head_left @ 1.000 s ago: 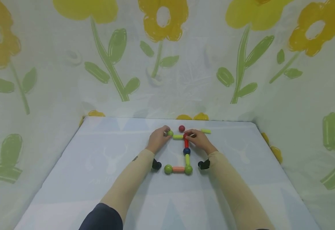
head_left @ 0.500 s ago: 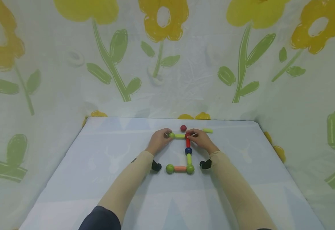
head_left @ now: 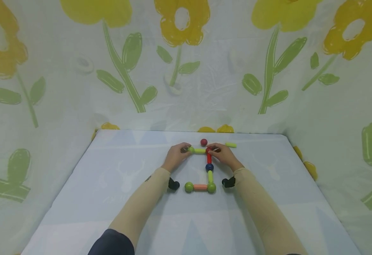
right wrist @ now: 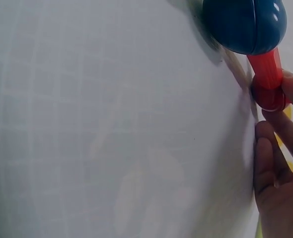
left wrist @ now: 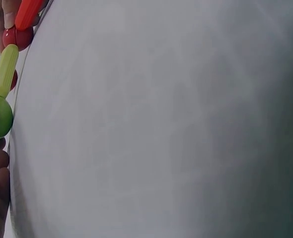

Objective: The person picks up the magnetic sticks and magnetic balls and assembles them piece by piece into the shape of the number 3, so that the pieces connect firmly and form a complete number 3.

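Note:
My left hand (head_left: 176, 156) pinches a green ball (head_left: 190, 150) at the left end of a yellow-green rod (head_left: 200, 151). At that rod's other end, my right hand (head_left: 223, 155) pinches a red ball (head_left: 208, 151) between thumb and fingers. From this ball a red rod (head_left: 209, 159) runs toward me to a blue ball (right wrist: 246, 25). Below the blue ball come another yellow-green rod (head_left: 210, 176), a green ball (head_left: 211, 187), an orange-pink rod (head_left: 200, 187) and one more green ball (head_left: 189, 187) at the lower left. The joined pieces form a bracket shape lying on the table.
A loose red ball (head_left: 203, 142) sits just behind the joined pieces. To its right lies a loose yellow-green rod (head_left: 231, 145), beyond my right hand. The pale table (head_left: 116, 205) ends at a flower-printed curtain (head_left: 214, 88) at the back and sides.
The green ball in my left hand has come up against the yellow-green rod's left end; a second ago it sat slightly off line. My right hand keeps its hold on the red ball.

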The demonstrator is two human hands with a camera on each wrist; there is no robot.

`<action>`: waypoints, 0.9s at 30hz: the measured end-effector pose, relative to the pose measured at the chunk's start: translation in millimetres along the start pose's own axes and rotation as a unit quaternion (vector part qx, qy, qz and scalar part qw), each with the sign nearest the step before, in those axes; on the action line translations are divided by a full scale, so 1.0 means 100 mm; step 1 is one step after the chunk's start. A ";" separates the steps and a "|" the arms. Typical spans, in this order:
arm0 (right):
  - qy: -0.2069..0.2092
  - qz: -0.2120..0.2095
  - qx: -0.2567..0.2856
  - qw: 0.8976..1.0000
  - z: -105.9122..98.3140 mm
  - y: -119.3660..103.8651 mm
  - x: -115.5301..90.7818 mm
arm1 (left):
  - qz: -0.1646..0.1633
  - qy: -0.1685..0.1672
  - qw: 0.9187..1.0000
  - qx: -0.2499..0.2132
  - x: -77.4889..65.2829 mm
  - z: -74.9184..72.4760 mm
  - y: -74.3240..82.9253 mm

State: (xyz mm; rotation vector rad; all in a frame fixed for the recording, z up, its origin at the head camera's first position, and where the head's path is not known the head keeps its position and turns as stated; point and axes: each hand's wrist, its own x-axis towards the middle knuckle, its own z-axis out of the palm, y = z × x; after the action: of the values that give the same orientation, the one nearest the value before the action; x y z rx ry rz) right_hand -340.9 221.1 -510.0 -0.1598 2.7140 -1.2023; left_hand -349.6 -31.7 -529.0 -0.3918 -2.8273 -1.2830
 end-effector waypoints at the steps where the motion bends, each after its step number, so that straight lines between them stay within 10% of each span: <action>1: 0.000 0.002 0.005 1.000 0.00 0.01 0.00 | -0.001 0.001 1.000 -0.002 0.00 0.00 0.00; 27: 0.011 -0.001 0.011 1.000 0.00 0.05 0.00 | 0.000 0.014 0.999 -0.041 -0.02 -0.02 0.01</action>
State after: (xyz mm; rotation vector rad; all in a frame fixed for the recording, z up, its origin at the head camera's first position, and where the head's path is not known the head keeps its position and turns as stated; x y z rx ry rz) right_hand -341.1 224.8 -514.0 -0.1478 2.7187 -1.2406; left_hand -347.4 -33.5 -527.2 -0.3724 -2.7587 -1.3960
